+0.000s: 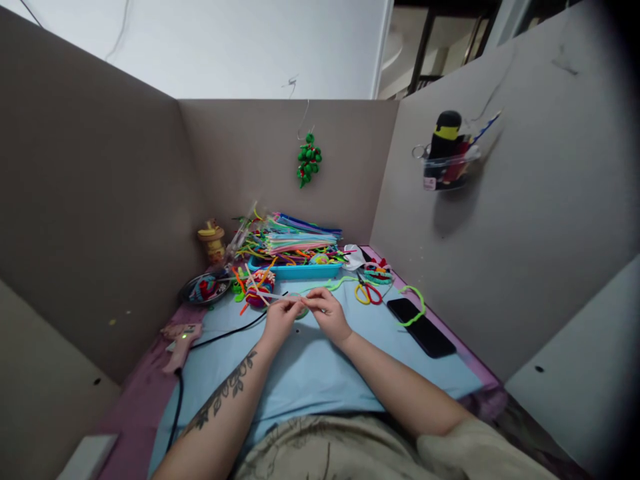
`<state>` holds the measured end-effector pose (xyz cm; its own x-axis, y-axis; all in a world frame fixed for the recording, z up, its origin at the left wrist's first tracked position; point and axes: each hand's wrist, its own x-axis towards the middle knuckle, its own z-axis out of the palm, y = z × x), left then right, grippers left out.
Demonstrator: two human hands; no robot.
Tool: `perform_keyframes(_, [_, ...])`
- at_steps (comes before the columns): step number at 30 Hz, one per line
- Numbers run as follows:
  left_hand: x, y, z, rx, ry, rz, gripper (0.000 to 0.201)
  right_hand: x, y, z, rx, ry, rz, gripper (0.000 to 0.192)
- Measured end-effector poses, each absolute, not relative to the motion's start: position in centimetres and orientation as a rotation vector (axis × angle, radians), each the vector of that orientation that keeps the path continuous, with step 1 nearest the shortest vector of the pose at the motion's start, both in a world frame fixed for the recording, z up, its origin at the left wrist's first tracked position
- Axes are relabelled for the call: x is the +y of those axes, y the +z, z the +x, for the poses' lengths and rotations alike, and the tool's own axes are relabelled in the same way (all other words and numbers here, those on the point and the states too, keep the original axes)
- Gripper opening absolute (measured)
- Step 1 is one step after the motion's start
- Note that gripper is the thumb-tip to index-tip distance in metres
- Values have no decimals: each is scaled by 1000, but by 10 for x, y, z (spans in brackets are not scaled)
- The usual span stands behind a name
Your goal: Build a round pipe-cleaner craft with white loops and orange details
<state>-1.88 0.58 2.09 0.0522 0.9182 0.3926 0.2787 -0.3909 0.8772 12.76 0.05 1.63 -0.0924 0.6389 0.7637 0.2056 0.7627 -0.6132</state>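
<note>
My left hand (279, 319) and my right hand (327, 313) meet over the light blue mat (310, 373), fingertips pinched together on a thin pale pipe cleaner (273, 296) that sticks out to the left. A light green pipe cleaner (336, 284) trails from my right hand toward the back. A small green piece sits between my fingers, too small to make out.
A blue tray (295, 270) piled with coloured pipe cleaners stands behind the hands. Yellow and red scissors (367, 293), a black phone (421, 327) and a green loop lie at right. A glue gun (181, 341) with its cord lies at left. Grey partition walls enclose the desk.
</note>
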Motion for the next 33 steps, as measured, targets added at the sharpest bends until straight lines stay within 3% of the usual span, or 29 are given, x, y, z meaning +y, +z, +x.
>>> perform_keyframes(7, [5,19,-20,1168,1490,2028,22,-2,19,125,-1613,500,-749,19])
perform_keyframes(19, [6,21,-24,1156,1402,2204,22,-1,15,126,-1639,549,-743,20])
perform_keyframes(33, [10,20,-25,1123,1277,2356,17,5,20,134,-1691,354,-926,12])
